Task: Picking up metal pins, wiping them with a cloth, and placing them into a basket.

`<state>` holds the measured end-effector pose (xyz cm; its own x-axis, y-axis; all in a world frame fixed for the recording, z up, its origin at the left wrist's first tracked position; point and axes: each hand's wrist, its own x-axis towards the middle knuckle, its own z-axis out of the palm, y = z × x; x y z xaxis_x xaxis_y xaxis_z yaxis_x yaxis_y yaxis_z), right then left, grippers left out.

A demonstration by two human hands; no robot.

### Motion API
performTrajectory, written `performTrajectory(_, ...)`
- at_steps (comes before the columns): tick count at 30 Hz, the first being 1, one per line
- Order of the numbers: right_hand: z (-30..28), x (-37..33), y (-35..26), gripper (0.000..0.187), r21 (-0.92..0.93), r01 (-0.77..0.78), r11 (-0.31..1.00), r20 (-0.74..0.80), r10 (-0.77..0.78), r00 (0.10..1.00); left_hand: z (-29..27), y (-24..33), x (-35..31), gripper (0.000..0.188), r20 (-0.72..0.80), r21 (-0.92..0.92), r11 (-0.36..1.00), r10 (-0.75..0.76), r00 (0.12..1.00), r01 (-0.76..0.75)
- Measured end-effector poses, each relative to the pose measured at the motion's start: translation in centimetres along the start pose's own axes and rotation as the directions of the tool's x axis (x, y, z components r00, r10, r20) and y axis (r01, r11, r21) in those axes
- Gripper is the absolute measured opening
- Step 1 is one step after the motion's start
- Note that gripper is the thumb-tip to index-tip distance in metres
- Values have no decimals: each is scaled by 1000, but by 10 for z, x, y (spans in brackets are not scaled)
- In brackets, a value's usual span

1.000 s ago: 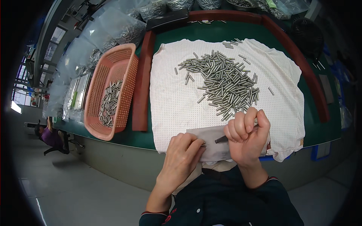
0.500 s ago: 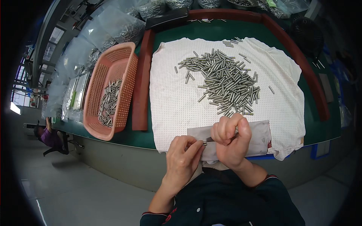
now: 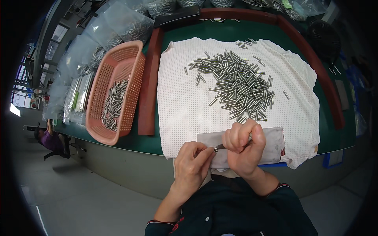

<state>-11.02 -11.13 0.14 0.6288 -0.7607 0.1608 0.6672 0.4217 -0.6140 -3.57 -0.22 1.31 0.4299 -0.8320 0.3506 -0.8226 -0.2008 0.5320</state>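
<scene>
Along the near edge of the bench, you've got both hands at work over a grey cloth, and it's all about one small metal pin. Your left hand has it pinched between thumb and forefinger, its end poking out past the tips. Your right hand is clenched, fingers curled round a dark tool whose narrow tip points left, right beside that pin; whether the two touch, I can't tell.

So the step in hand looks like close work on a single piece, tool against pin end, judging by how they line up. What does the next move call for? A steady left pinch, I'd say, and a small, controlled push from the right, tip kept clear of your fingertips.

Farther from the near edge, on the white dotted cloth, lies the loose heap of pins, a few strays around it. Toward the bench's left edge, beyond a red bar, sits the pink basket, more pins gathered inside.
</scene>
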Motion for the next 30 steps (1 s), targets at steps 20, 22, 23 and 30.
performTrajectory(20,12,-8,13,39,-304,272,913,229,-207,951,-5,-4,4,14,55,-123,992,-20,998,26)
performTrajectory(22,11,-1,7,38,-240,40,970,101,-16,995,-2,-5,3,13,48,-115,993,-6,999,11)
performTrajectory(23,5,1,6,37,-104,-36,994,80,44,996,0,-8,1,13,34,-123,992,-2,999,7)
performTrajectory(30,-6,-2,-1,36,225,-69,972,-3,71,997,2,-2,-1,12,-30,-91,996,2,1000,-5)
